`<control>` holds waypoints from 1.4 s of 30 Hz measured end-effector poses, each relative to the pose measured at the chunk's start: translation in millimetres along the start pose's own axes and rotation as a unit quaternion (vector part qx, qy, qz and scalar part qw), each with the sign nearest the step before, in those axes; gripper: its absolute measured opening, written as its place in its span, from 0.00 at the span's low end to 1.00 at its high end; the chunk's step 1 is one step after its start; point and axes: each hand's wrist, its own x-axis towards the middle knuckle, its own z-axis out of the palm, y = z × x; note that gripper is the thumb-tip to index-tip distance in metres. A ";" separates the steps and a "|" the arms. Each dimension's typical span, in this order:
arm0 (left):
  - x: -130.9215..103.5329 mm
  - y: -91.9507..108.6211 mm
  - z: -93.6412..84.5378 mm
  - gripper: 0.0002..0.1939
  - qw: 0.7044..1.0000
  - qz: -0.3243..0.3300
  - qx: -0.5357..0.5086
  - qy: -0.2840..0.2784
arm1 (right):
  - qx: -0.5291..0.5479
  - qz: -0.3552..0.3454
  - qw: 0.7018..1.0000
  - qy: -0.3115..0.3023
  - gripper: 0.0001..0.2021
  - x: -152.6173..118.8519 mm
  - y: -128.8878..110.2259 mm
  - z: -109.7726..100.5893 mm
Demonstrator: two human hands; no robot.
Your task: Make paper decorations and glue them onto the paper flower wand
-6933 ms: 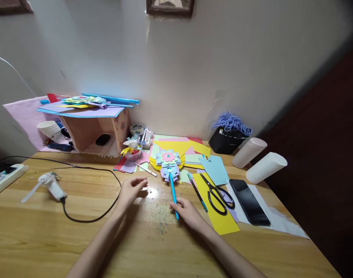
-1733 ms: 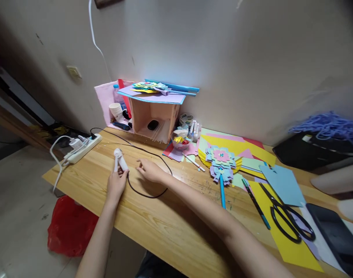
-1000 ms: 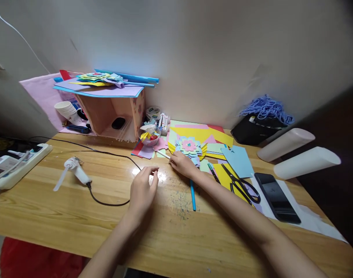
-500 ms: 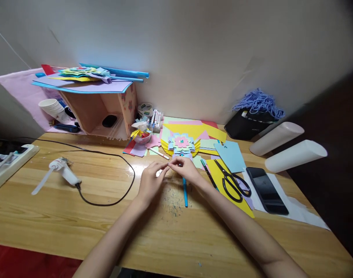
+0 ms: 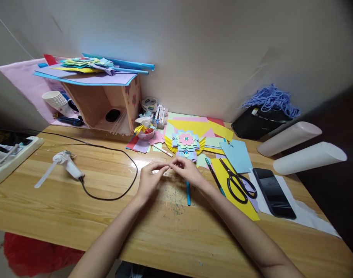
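Observation:
Above the wooden table, the fingertips of my left hand (image 5: 151,177) and my right hand (image 5: 188,172) meet in a pinch. Whatever lies between them is too small to make out. Just beyond my hands is a layered paper flower (image 5: 186,141) in pink, yellow and blue, with yellow pleated paper (image 5: 171,146) at its sides. A blue paper stem (image 5: 188,194) shows below my right hand, its upper part hidden. Small dark scraps (image 5: 176,202) are scattered on the wood under my hands.
A glue gun (image 5: 67,164) with a black cord lies left, beside a power strip (image 5: 19,158). Scissors (image 5: 237,181), a pen (image 5: 215,175), yellow paper (image 5: 246,210) and a phone (image 5: 273,193) lie right. A pink box (image 5: 132,100) and scrap bowl (image 5: 145,133) stand behind.
The whole view has shifted slightly, with the right-hand objects now farther right. My hands keep their fingertips together, with only slight finger movement.

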 end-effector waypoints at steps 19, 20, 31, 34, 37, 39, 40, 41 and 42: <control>-1.2 8.0 -2.8 0.07 0.999 0.033 0.008 0.003 | 0.017 0.019 1.000 -0.007 0.07 -3.1 -1.2 1.8; -1.6 7.7 -2.6 0.07 0.999 0.035 0.007 0.001 | 0.017 0.018 1.000 -0.006 0.07 -3.0 -1.1 1.9; -0.6 1.4 0.0 0.09 1.000 -0.009 -0.010 0.001 | 0.034 0.022 0.999 -0.010 0.06 -4.5 -2.5 4.5; -0.1 -0.5 0.6 0.10 0.999 -0.032 -0.030 0.006 | 0.033 0.021 0.999 -0.018 0.06 -5.0 -1.2 6.7; 0.5 -1.3 0.1 0.10 0.998 -0.036 -0.040 0.013 | 0.021 0.017 1.000 -0.012 0.06 -5.6 -1.3 5.8; 0.5 -1.4 -0.4 0.10 0.998 -0.042 -0.046 0.014 | -0.007 0.010 1.000 0.015 0.05 -6.3 -3.5 3.4; 0.3 -1.2 -0.6 0.10 0.998 -0.044 -0.047 0.013 | -0.025 0.004 0.999 0.029 0.05 -6.7 -5.1 2.0; 0.1 -1.0 -0.6 0.10 0.998 -0.045 -0.047 0.011 | -0.044 -0.006 0.998 0.039 0.04 -7.3 -7.0 0.4; -0.3 -0.7 -0.4 0.09 0.998 -0.045 -0.043 0.009 | -0.064 -0.020 0.997 0.044 0.04 -7.9 -9.1 -1.0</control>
